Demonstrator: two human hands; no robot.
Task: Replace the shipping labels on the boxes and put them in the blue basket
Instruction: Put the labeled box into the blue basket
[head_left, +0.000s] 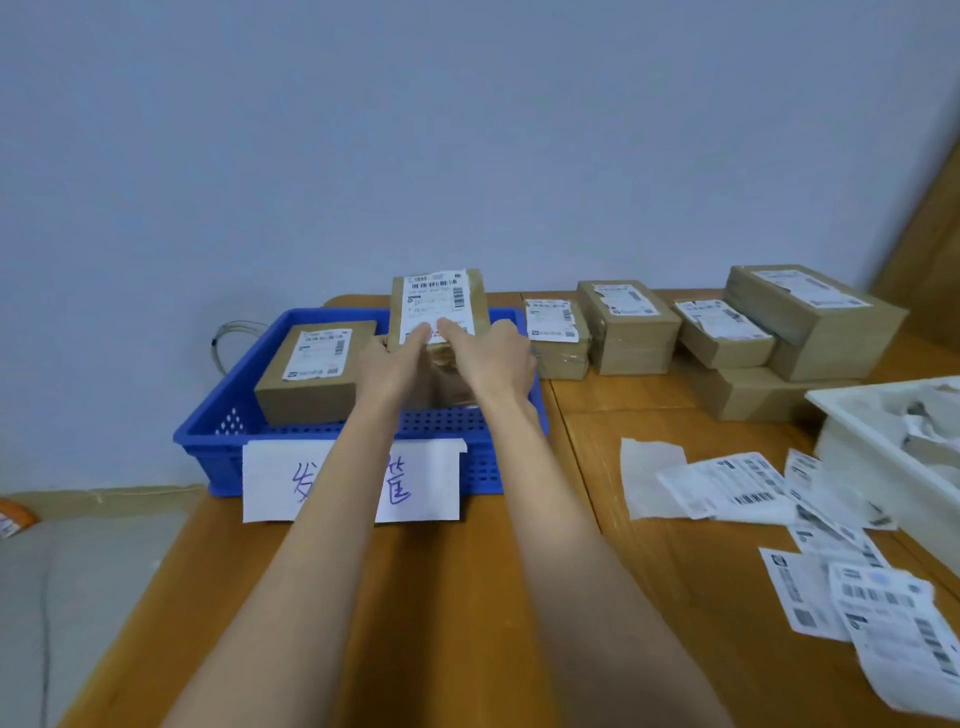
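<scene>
Nearest, right of the forearms, loose shipping labels (769, 488) lie scattered on the wooden table (441, 597), likely within reach for sticking. Beyond them to the right, a white tray (852, 415) holds crumpled paper, probably peeled waste. Ahead of the wrists sits the blue basket (363, 441), a handwritten paper sign (431, 483) on its front wall. Left hand (389, 364) and right hand (488, 358) grip the held box (441, 312) from either side, thumbs pressed on its label (436, 301), holding it over the basket's right half; judged to be lowering it in. Left of the hands, one labelled box (311, 374) already rests inside. Right of the hands, further boxes (727, 327) with torn labels wait stacked.
</scene>
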